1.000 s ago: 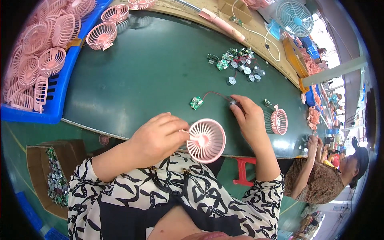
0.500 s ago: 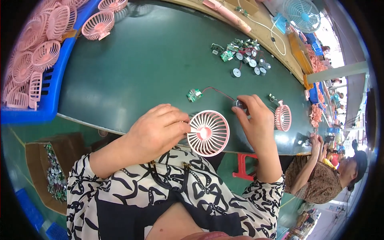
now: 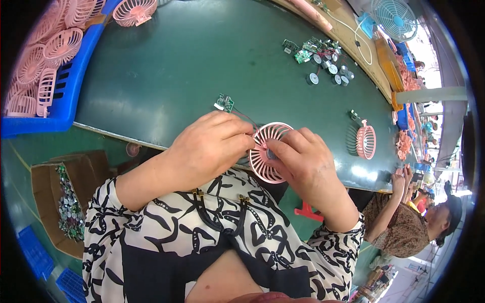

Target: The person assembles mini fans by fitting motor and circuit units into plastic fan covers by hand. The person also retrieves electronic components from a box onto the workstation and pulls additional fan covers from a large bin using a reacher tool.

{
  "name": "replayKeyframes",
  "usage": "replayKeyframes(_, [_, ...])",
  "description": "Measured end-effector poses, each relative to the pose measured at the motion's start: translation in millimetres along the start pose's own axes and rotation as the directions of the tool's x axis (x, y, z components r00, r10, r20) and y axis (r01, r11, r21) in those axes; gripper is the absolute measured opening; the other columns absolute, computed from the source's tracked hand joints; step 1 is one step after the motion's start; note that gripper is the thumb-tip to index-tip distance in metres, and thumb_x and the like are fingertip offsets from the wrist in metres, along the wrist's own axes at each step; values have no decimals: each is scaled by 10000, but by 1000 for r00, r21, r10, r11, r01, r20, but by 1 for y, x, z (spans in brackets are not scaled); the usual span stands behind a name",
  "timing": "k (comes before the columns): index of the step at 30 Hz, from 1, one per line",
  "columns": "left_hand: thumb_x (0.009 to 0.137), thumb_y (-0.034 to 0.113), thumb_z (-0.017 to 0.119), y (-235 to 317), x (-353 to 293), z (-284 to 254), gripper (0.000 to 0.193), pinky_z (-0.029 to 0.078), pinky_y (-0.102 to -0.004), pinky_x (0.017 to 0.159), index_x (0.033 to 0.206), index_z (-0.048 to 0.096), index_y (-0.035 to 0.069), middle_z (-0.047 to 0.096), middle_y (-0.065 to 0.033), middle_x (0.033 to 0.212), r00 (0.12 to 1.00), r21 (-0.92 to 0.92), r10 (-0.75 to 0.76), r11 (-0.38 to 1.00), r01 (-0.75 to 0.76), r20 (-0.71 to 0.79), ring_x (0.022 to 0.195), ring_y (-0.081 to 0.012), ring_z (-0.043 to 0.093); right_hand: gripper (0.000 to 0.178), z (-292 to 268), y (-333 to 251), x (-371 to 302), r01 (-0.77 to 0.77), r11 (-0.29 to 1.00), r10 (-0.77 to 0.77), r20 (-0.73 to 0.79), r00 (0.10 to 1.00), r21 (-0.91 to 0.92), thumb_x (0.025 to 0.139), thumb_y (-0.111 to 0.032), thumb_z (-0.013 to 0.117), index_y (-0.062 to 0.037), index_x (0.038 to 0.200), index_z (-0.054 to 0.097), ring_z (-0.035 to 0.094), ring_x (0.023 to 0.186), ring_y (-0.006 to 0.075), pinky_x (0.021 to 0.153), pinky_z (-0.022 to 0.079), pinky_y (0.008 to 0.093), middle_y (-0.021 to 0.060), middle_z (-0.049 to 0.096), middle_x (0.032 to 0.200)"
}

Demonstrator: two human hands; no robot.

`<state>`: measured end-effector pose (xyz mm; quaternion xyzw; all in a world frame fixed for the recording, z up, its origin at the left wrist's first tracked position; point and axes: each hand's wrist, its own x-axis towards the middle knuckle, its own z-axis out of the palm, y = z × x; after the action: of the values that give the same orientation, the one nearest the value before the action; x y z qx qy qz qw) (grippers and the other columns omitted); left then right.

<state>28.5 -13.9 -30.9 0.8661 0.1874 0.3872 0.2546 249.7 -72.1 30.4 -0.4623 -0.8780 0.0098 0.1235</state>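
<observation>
A round pink fan guard (image 3: 260, 165) with slatted sides is pinched at its left rim by my left hand (image 3: 214, 139), fingers closed. My right hand (image 3: 307, 160) is closed over the guard's hub, thumb and fingers inside the cage. Between them sits a small motor, mostly hidden by the fingers. A thin wire runs from the hub, behind my left fingers, to a green circuit board (image 3: 224, 103) on the table just beyond that hand.
Several boards with motors (image 3: 323, 58) lie in a heap at the far right. Another guard (image 3: 366, 141) with a board stands to the right. A blue crate (image 3: 70, 96) of guards is at left, a cardboard box (image 3: 45, 202) below. A co-worker (image 3: 399, 222) sits at right.
My right hand has brought the motor left into the guard's hub. The wired board has shifted left, and the guard now lies between both hands.
</observation>
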Motion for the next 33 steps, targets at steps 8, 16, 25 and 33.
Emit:
replayKeyframes(8, [704, -10, 733, -8, 7, -13, 300, 509, -419, 840, 988, 654, 44, 644, -114, 1055, 1000, 23, -12, 1000, 12, 1, 971, -313, 629, 349, -5, 3, 10, -21, 998, 19, 26, 999, 52, 810, -285, 727, -79, 1080, 645, 589, 846, 231, 679, 440, 352, 57, 588, 999])
replayKeyframes(16, [731, -2, 742, 35, 14, -51, 254, 540, -359, 734, 968, 668, 50, 659, -111, 1052, 999, -40, -32, 999, 31, -31, 875, -284, 659, 540, -20, -22, -32, 87, 996, -85, -100, 991, 8, 769, -285, 727, -69, 1256, 640, 593, 964, 229, 824, 479, 391, 79, 564, 1257])
replayKeyframes(25, [802, 113, 715, -40, 82, -160, 369, 467, -443, 951, 1138, 588, 24, 612, -191, 1202, 976, 847, -97, 485, 217, -194, 1138, -377, 565, 573, -28, -19, -44, 85, 995, -73, -224, 972, 44, 692, -179, 741, -69, 1247, 647, 591, 951, 223, 880, 472, 431, 78, 605, 1222])
replayKeyframes(33, [803, 181, 738, -29, 71, -115, 289, 480, -465, 762, 958, 564, 11, 621, -154, 896, 895, 772, -441, 547, 325, -65, 901, -368, 597, 570, -29, 20, -65, -191, 981, 190, -198, 962, 10, 706, -176, 772, -127, 1259, 641, 576, 1112, 254, 1043, 379, 539, 57, 601, 1247])
